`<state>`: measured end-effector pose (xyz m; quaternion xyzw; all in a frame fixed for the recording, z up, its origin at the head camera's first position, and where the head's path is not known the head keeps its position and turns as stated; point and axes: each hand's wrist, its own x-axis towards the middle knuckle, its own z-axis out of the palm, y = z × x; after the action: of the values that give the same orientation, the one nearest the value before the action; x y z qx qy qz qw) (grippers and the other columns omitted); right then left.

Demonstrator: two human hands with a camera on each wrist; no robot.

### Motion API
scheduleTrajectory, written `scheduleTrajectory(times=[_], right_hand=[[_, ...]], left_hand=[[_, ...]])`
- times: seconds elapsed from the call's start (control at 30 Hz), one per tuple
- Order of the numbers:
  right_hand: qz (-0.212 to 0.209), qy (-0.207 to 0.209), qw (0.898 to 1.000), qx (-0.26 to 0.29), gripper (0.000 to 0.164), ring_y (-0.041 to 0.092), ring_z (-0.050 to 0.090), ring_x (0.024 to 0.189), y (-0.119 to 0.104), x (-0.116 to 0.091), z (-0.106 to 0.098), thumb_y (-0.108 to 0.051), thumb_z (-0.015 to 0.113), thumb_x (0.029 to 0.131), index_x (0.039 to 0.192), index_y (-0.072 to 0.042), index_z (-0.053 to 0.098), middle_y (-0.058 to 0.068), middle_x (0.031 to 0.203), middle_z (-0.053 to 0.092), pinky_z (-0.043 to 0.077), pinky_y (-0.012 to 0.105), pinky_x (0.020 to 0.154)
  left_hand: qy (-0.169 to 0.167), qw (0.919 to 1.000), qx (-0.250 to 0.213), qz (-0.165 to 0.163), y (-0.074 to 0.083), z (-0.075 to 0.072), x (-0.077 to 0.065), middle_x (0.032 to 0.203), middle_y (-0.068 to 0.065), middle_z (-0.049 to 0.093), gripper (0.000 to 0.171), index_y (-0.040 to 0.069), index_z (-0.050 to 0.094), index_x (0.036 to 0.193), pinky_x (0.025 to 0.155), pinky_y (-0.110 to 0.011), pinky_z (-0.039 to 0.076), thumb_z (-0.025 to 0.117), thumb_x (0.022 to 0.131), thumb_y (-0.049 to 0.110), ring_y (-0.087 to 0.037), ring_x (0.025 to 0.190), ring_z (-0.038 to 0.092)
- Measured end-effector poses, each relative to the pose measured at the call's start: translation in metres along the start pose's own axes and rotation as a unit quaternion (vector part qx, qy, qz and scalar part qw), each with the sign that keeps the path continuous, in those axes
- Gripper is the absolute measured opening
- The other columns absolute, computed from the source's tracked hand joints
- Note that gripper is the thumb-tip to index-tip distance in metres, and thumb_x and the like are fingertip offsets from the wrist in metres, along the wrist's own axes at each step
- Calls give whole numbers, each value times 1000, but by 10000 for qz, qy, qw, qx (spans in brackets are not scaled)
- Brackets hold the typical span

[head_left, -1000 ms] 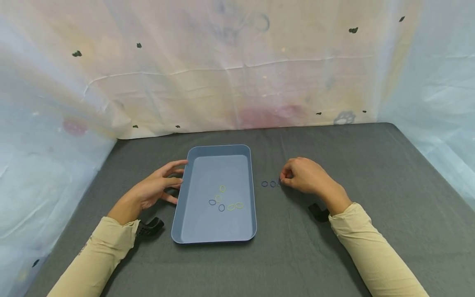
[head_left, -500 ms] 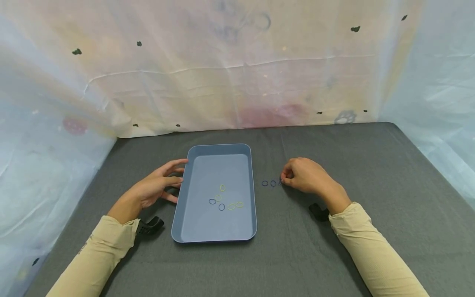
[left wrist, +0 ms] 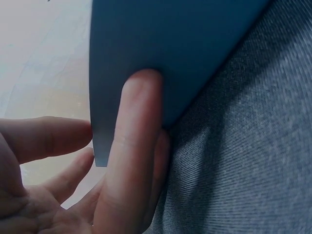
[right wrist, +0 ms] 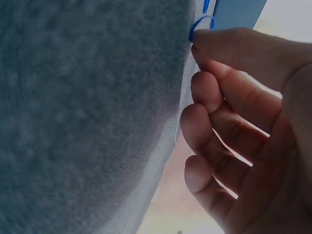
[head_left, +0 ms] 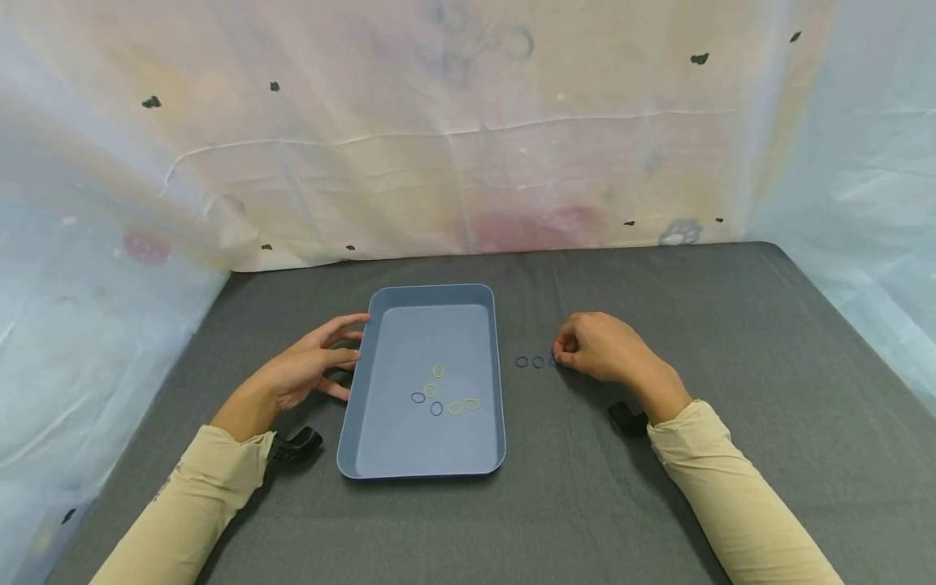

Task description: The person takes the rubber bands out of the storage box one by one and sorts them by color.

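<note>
A blue-grey tray [head_left: 424, 455] stands on the cloth-covered table. My left hand [head_left: 300, 372] rests against its left side, fingers spread and fairly straight; in the left wrist view one fingertip [left wrist: 142, 87] presses on the tray's outer wall [left wrist: 170, 39]. To the right of the tray, my right hand [head_left: 600, 345] pinches a thin blue rubber band [right wrist: 200, 22] between thumb and index finger, down at the cloth. Its other fingers are curled in. Two more blue rubber bands, one nearest the tray [head_left: 522, 362] and one beside it [head_left: 538, 362], lie in a row with it.
Inside the tray lie several yellow bands [head_left: 438, 370] and two dark blue bands [head_left: 436, 409]. Grey cloth [head_left: 570, 504] covers the table. A pale patterned curtain [head_left: 468, 162] hangs behind the table and along both sides.
Almost nothing differs. Both hands and the tray keep their places, and the right fingers stay at the same blue band.
</note>
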<state>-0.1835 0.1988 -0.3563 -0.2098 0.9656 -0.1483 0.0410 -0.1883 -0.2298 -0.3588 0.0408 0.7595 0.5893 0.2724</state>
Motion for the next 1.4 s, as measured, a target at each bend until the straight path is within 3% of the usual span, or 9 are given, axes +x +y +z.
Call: scheduleTrajectory(times=[0.87,1.4], right_hand=[[-35,162,9996,245,5,13,60,80,-3,-1,-4,-18,77,87,84,-21,74,-4,86,65,51,40,76],[-384,478,9975,348,11,21,64,89,-8,2,-7,-20,78,86,96,-16,78,-2,94,68,52,43,80]], left_hand=[[24,10000,40,16,-2,0,1,161,-18,19,66,25,21,159,76,-51,61,54,103,15,-49,134,41],[-22,10000,59,31,-2,-1,2,162,-18,18,66,25,20,159,77,-51,61,54,103,17,-50,135,39]])
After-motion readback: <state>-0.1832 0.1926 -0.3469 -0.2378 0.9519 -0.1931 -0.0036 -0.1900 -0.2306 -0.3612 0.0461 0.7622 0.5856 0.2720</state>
